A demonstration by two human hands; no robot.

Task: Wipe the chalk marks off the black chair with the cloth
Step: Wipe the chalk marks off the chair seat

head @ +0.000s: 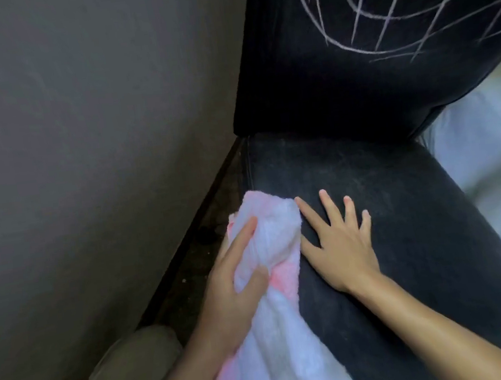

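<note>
Where frame ends, chalk marks (pixel 403 6) cropped.

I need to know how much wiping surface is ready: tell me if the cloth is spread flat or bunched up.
Bunched up. The left hand grips the cloth gathered into a wad, its loose end trailing down.

A plain grey-brown wall (pixel 79 141) fills the left half of the frame, dim and unlit. Along its foot a dark strip of floor (pixel 200 253) runs diagonally from lower left toward the centre, speckled with small bits of debris. At the right edge lies pale, blurred, brightly lit ground (pixel 498 159), with a greenish patch toward the upper right.
</note>
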